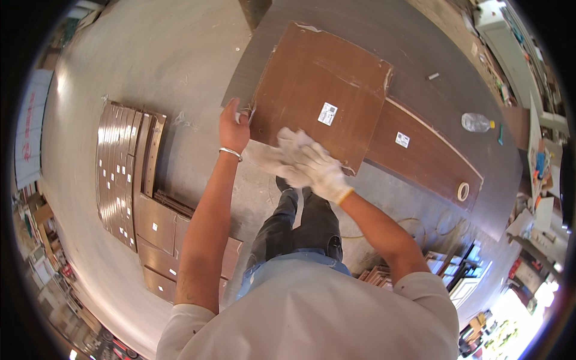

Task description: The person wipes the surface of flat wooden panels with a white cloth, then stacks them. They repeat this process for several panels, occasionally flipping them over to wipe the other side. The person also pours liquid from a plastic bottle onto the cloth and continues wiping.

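Observation:
A large brown panel (318, 78) with a white label lies on a dark grey table, torn clear film along its edges. My bare left hand (234, 127), a bangle at its wrist, is closed at the panel's left edge, by a bit of loose film; its fingertips are partly hidden. In a white knitted glove, my right hand (321, 174) is at the panel's near edge. It holds a bunched white cloth (276, 161), blurred and possibly a second glove. Under the first panel's right side, a longer brown panel (420, 150) extends to the right.
A roll of tape (462, 191) rests on the longer panel. Farther right on the grey table (444, 96) lie a clear bottle (477, 123) with a yellow cap and a green tool (500, 134). Stacks of labelled brown panels (117, 168) stand on the floor at left.

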The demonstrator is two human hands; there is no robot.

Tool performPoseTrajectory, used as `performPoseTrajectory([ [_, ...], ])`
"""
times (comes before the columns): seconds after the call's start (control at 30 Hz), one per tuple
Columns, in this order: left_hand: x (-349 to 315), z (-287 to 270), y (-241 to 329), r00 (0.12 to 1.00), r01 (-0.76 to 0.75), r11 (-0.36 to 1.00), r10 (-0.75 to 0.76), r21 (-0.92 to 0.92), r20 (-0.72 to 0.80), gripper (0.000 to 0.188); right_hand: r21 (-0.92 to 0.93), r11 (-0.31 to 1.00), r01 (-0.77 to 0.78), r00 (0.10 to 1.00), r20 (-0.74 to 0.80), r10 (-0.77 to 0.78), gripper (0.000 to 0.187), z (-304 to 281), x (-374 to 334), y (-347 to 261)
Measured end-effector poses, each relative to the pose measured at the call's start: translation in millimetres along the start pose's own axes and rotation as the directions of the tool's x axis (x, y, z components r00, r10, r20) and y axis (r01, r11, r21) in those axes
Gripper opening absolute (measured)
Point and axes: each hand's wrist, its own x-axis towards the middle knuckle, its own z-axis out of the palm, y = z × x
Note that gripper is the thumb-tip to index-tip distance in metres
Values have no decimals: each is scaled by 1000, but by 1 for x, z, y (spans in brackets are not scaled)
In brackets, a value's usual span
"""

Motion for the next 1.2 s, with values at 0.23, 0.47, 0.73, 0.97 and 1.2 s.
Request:
performPoseTrajectory([
  [0.23,-20,35,28,896,-164,877,-58,451,440,97,-111,963,-246,964,77,255,51,-36,-95,19],
  [0.47,-12,31,-3,889,-250,917,90,311,449,95,-28,901,-433,888,-186,421,64,66,80,-42],
  [0.73,-11,29,-24,881,-256,938,128,232,455,92,82,957,-277,928,-237,289,41,4,-20,-1],
  [0.97,-12,27,-8,880,-308,915,170,261,443,101,745,420,-518,534,-102,839,30,-9,-216,63],
  [1.2,-17,26,5,893,-290,887,116,359,435,106,343,386,-856,255,-368,894,32,-34,-106,48],
])
